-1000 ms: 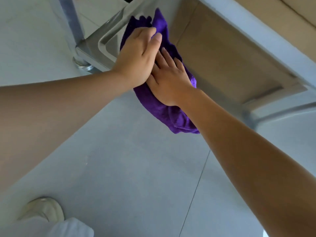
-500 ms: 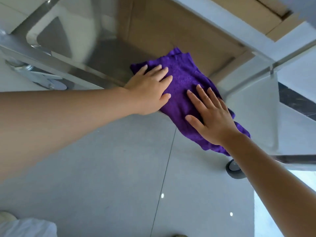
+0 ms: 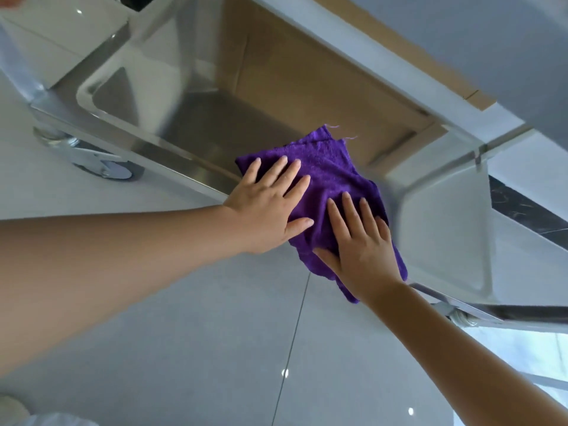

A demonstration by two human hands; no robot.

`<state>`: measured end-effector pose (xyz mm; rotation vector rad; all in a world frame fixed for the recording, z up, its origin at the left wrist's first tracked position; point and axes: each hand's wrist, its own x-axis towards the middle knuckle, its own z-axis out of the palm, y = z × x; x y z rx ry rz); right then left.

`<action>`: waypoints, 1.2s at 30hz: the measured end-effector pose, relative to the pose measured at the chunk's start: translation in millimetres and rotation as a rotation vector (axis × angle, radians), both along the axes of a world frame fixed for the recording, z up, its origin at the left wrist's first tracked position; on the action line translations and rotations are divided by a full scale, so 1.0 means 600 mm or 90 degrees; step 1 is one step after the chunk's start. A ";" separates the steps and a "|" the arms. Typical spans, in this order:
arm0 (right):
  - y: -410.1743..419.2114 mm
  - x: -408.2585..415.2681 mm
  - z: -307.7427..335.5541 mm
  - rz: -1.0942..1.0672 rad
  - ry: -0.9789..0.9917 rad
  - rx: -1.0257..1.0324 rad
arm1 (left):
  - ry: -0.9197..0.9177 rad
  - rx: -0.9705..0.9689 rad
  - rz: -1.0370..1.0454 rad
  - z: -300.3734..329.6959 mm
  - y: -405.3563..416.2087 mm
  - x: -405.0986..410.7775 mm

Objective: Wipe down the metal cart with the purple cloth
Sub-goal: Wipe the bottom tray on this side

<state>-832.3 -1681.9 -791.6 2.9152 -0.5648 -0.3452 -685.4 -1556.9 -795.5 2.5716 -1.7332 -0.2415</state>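
Observation:
The purple cloth [image 3: 329,170] lies folded over the front rim of the metal cart's low shelf [image 3: 172,149], towards its right end. My left hand [image 3: 270,204] presses flat on the cloth's left part with fingers spread. My right hand [image 3: 359,244] presses flat on its right part, fingers straight, and the cloth's lower corner hangs past the rim beneath this hand. The shiny shelf tray runs from upper left to lower right, and an upper shelf overhangs it.
A brown cardboard surface [image 3: 307,75] shows behind the shelf. Caster wheels sit at the left [image 3: 104,167] and the right [image 3: 464,319] of the cart. Grey tiled floor [image 3: 215,348] fills the foreground. A shoe and trouser leg [image 3: 18,413] show at the bottom left.
Both hands slid the cloth from the shelf's left corner to the right along the rim. The hands, overlapped a second ago, now lie side by side and flat.

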 end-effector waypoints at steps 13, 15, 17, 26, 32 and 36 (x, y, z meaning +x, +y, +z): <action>0.173 0.315 0.018 0.183 0.016 0.044 | -0.086 -0.125 0.207 -0.021 0.202 0.217; 0.197 0.355 0.014 0.201 0.008 0.055 | -0.086 -0.127 0.247 -0.021 0.230 0.243; 0.215 0.380 0.011 0.210 -0.006 0.062 | -0.083 -0.137 0.280 -0.022 0.250 0.260; 0.204 0.335 -0.005 0.262 -0.123 0.071 | -0.050 -0.185 0.314 -0.029 0.238 0.245; 0.152 0.268 -0.027 0.319 -0.289 0.046 | -0.067 -0.199 0.246 -0.029 0.193 0.198; 0.129 0.225 -0.025 0.334 -0.351 0.018 | -0.075 -0.219 0.164 -0.028 0.171 0.179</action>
